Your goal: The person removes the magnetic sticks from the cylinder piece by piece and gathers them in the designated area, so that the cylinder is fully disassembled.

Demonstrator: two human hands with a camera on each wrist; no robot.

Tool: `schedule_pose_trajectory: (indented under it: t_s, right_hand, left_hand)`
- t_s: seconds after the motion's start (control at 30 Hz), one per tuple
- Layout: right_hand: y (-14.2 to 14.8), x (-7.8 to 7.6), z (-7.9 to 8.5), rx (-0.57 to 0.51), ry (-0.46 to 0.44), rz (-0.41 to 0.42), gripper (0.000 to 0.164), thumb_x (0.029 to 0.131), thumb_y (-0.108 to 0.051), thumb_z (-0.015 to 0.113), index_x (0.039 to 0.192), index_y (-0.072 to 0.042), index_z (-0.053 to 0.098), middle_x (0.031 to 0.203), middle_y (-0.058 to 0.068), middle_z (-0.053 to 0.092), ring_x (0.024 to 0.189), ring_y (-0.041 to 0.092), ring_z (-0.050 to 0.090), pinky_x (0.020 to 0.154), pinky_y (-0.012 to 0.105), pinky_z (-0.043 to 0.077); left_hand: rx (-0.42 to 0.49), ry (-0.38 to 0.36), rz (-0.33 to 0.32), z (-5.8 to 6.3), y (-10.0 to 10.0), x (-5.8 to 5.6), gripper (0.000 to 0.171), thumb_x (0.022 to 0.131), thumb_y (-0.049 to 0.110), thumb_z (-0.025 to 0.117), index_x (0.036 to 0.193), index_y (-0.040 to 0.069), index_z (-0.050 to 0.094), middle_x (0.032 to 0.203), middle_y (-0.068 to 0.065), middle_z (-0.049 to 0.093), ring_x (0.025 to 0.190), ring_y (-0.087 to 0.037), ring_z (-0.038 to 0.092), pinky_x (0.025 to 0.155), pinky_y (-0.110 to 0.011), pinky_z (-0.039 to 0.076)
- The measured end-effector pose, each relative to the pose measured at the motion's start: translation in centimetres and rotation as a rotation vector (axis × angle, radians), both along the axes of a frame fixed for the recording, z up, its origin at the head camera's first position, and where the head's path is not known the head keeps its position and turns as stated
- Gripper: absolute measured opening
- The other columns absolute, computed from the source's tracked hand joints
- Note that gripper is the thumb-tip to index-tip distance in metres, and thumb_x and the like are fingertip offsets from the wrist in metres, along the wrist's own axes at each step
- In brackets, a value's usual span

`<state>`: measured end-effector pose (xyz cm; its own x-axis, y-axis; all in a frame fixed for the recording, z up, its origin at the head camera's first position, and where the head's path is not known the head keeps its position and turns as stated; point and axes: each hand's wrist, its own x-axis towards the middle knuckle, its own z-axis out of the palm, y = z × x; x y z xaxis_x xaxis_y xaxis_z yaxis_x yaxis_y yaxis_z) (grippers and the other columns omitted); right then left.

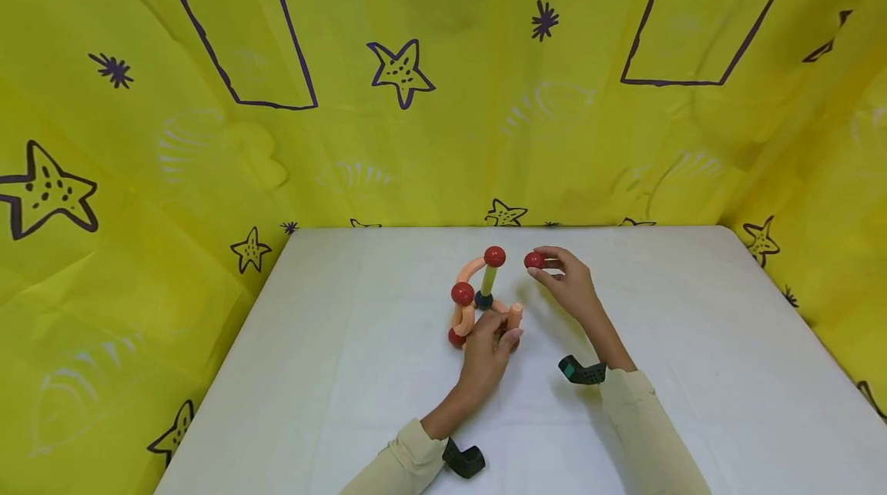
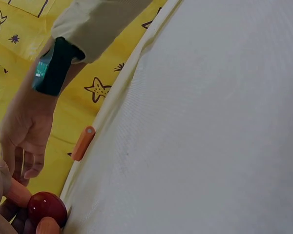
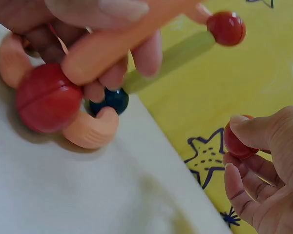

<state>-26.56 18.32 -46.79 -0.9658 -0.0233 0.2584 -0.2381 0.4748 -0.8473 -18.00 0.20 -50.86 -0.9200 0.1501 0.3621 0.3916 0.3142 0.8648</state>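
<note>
Red and glossy, the loose ball (image 1: 533, 260) is pinched between thumb and fingers of the right hand (image 1: 570, 283), held up off the white worktop (image 1: 346, 372) and apart from a frame of rods and balls (image 1: 463, 318). That frame stands just to its left, and the left hand (image 1: 483, 356) pinches a short orange rod (image 1: 515, 316) at the frame's near right side; the right wrist view shows that rod's lower end meeting a corner ball (image 3: 49, 98). Its upper end is bare. At the back, a yellow-green rod (image 1: 489, 280) rises from a dark ball (image 1: 483, 300) and carries a top ball (image 1: 495, 256), joined to a curved rod (image 1: 471, 269). The likeliest trouble, I would judge, is at these joints: rod ends seem merely to touch the round balls, so a sideways tug by the left hand could lever the orange rod off its corner. A push down on its bare end, if off-centre, might tip it the same way. The top ball is near the right hand, so a careless sweep leftward could knock it and loosen the back of the frame. Should that pinch slacken, the loose ball would probably drop and roll, being round on a flat surface.
</note>
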Motion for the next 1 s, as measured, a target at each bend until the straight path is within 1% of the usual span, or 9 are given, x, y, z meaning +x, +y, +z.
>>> schedule_pose_trajectory:
  t_s: [0.07,0.17,0.27,0.3,0.43,0.5,0.67,0.8,1.0]
  right_hand:
    - [0.0,-1.1,-0.3,0.014,-0.018,-0.005,0.044,0.090,-0.020,0.071,0.127,-0.001,0.057,0.123,0.021,0.063,0.110,0.035,0.063,0.084,0.031,0.056]
    - [0.0,-2.6,-0.7,0.027,-0.042,-0.013,0.043,0.090,-0.017,0.071,0.127,0.001,0.057,0.123,0.024,0.062,0.110,0.038,0.063,0.090,0.047,0.053]
    - [-0.1,-3.9,-1.0,0.045,-0.098,-0.024,0.043,0.092,-0.017,0.069,0.128,0.001,0.056,0.125,0.024,0.062,0.113,0.039,0.062,0.094,0.050,0.051]
    - [-0.2,-4.4,-1.2,0.044,-0.122,-0.028,0.042,0.092,-0.017,0.069,0.128,0.001,0.056,0.125,0.024,0.061,0.114,0.038,0.061,0.093,0.049,0.052]
    - [-0.4,-6.0,-2.1,0.011,-0.231,-0.041,0.041,0.093,-0.016,0.067,0.130,-0.001,0.055,0.126,0.021,0.060,0.115,0.035,0.060,0.085,0.040,0.056]
    - [-0.5,-6.7,-2.6,-0.002,-0.256,-0.052,0.039,0.093,-0.014,0.066,0.129,-0.001,0.056,0.126,0.021,0.060,0.113,0.033,0.060,0.081,0.034,0.057]
    - [-0.8,-7.9,-3.3,0.000,-0.254,-0.084,0.038,0.092,-0.012,0.067,0.127,-0.001,0.057,0.123,0.020,0.061,0.109,0.030,0.058,0.079,0.028,0.053]
    - [-1.2,-8.8,-3.5,-0.027,-0.249,-0.107,0.041,0.091,-0.014,0.069,0.128,-0.001,0.057,0.123,0.020,0.061,0.109,0.030,0.058,0.075,0.025,0.053]
    - [-1.3,-9.4,-3.9,-0.012,-0.254,-0.167,0.043,0.090,-0.017,0.071,0.127,-0.002,0.058,0.121,0.020,0.062,0.104,0.028,0.060,0.068,0.022,0.051]
  left_hand:
    - [-0.001,-0.006,0.000,0.0,0.0,0.0,0.016,0.093,0.017,0.065,0.106,0.007,0.068,0.095,-0.004,0.059,0.088,-0.008,0.053,0.076,-0.018,0.048]
    - [-0.003,-0.015,-0.003,0.1,-0.1,-0.1,0.017,0.093,0.018,0.064,0.106,0.008,0.067,0.095,-0.004,0.059,0.089,-0.008,0.053,0.078,-0.019,0.049]
    - [-0.006,-0.030,-0.006,0.0,-0.1,-0.1,0.017,0.094,0.020,0.064,0.107,0.009,0.067,0.096,-0.003,0.059,0.089,-0.008,0.052,0.078,-0.019,0.049]
    - [-0.007,-0.034,-0.008,0.0,-0.1,-0.1,0.018,0.094,0.020,0.064,0.108,0.009,0.067,0.096,-0.003,0.059,0.089,-0.008,0.052,0.079,-0.019,0.049]
    - [-0.008,-0.041,-0.007,-0.1,-0.1,0.0,0.018,0.094,0.019,0.064,0.108,0.009,0.067,0.097,-0.003,0.059,0.090,-0.008,0.052,0.079,-0.019,0.049]
    - [-0.007,-0.038,-0.008,-0.1,0.0,0.0,0.018,0.094,0.019,0.064,0.108,0.009,0.067,0.097,-0.003,0.059,0.089,-0.008,0.052,0.079,-0.019,0.049]
    - [-0.015,-0.019,-0.007,-0.4,0.1,0.0,0.018,0.094,0.020,0.064,0.107,0.009,0.067,0.096,-0.004,0.059,0.088,-0.007,0.052,0.076,-0.018,0.048]
    - [-0.015,-0.012,0.004,-0.4,0.0,0.0,0.016,0.094,0.018,0.064,0.107,0.009,0.067,0.096,-0.003,0.059,0.088,-0.007,0.052,0.075,-0.018,0.048]
    - [-0.005,0.017,0.004,-0.3,-0.2,-0.1,0.015,0.092,0.015,0.066,0.105,0.007,0.067,0.094,-0.004,0.059,0.085,-0.007,0.052,0.070,-0.017,0.046]
